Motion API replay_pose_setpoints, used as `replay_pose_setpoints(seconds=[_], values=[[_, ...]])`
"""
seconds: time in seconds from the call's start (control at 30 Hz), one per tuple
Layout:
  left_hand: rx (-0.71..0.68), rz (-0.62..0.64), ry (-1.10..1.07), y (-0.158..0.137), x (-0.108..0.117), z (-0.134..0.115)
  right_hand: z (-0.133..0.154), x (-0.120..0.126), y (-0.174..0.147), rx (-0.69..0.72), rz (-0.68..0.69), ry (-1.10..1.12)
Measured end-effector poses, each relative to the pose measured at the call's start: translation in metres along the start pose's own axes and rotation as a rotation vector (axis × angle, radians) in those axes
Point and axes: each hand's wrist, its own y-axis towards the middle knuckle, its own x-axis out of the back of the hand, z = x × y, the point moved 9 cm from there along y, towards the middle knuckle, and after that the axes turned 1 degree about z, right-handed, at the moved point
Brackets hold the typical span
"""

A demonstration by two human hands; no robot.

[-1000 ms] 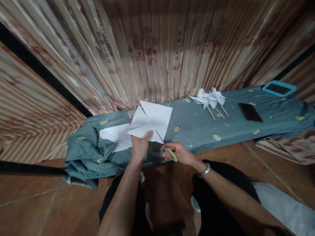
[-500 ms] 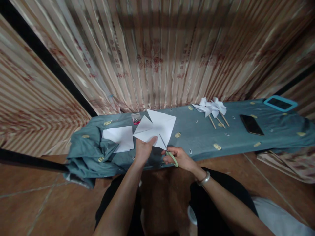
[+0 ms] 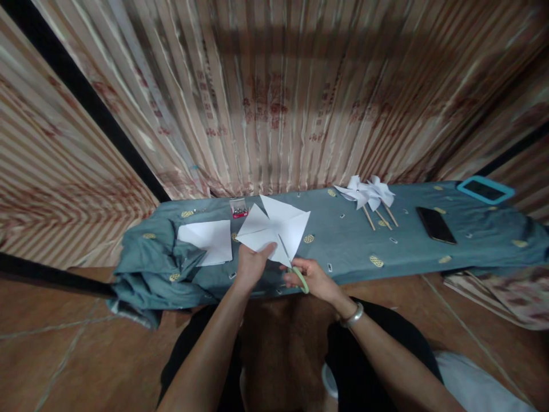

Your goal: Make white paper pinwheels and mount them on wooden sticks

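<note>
On the table [image 3: 351,243], papers [image 3: 219,237] and box [image 3: 239,209] lie left of the sheet [image 3: 274,225]; 3 pinwheels [image 3: 362,197], phone [image 3: 436,225], tablet [image 3: 486,190] right

We can read no word, brand or number. Beyond both hands, the curtain [image 3: 266,149] bears upright columns of dark, character-like marks: one beyond and to the left of the left hand [image 3: 252,266], another beyond the right hand [image 3: 312,278]. We cannot make out a single character in either. Beyond the left hand, a small box [image 3: 239,209] shows a red part along its near edge, too small for us to tell any print on it. On the cloth [image 3: 355,246], we see little rectangular marks, one just right of the right hand, one just left of the left; their insides are unreadable to us.
</note>
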Motion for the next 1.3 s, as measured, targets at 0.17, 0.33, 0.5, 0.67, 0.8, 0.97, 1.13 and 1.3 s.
replay_pose_setpoints(seconds=[0.17, 0.33, 0.5, 0.67, 0.8, 0.97, 1.13, 1.3], values=[[0.001, -0.005, -0.012, 0.0009, 0.0000, 0.0029, -0.0020, 0.0017, 0.0006, 0.000, 0.000, -0.002], [-0.006, 0.008, -0.040, -0.0006, -0.0028, 0.0032, -0.0038, 0.0024, 0.0011, -0.001, 0.003, -0.014], [-0.013, 0.025, -0.045, -0.0023, -0.0053, 0.0029, 0.0013, 0.0022, 0.0009, 0.032, -0.007, -0.025], [-0.011, 0.021, -0.036, -0.0032, -0.0039, 0.0027, -0.0025, 0.0026, 0.0031, 0.018, -0.028, 0.003], [0.000, 0.018, -0.027, -0.0035, -0.0035, 0.0030, -0.0076, 0.0031, 0.0047, 0.008, -0.040, 0.026], [0.004, 0.020, -0.034, -0.0040, -0.0045, 0.0055, -0.0029, 0.0035, 0.0041, 0.045, -0.038, -0.025], [0.001, 0.033, -0.014, -0.0049, -0.0054, 0.0064, -0.0012, 0.0033, 0.0044, 0.036, -0.045, -0.030], [-0.004, 0.028, -0.033, -0.0051, -0.0050, 0.0057, -0.0051, 0.0015, 0.0059, -0.003, -0.057, 0.019]])
